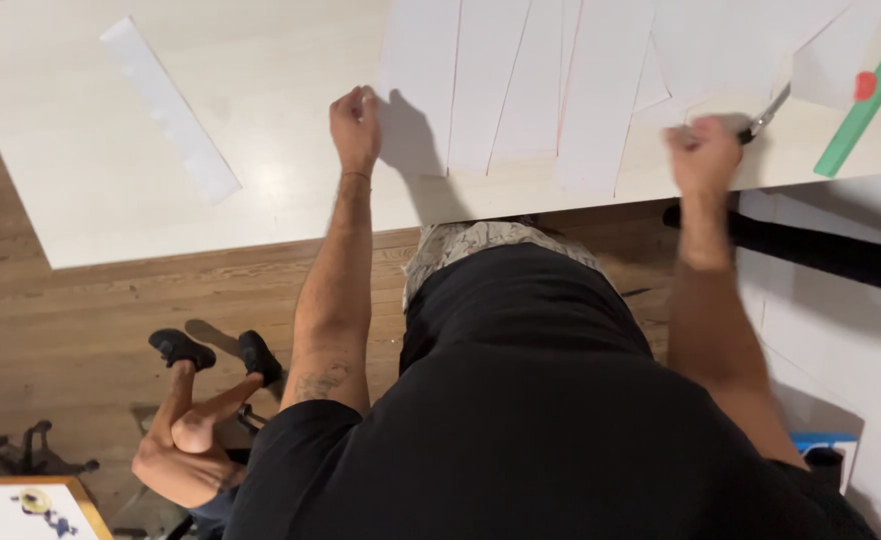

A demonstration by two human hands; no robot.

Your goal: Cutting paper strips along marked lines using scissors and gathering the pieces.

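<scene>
Pale tabletop [81, 180]: cut white paper strips [521, 80] are pinned at the near edge by the closed left hand [355, 128], while scissors [767, 112] are gripped in the blurred right hand [703, 155]; cutting appears under way, needing steady alignment.

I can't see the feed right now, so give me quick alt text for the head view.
Seen from above, a person at a pale table presses the left hand on overlapping white paper sheets, while the blurred right hand grips scissors. A green ruler lies at right, a loose paper strip at left, and another person's legs show on the wooden floor.
</scene>
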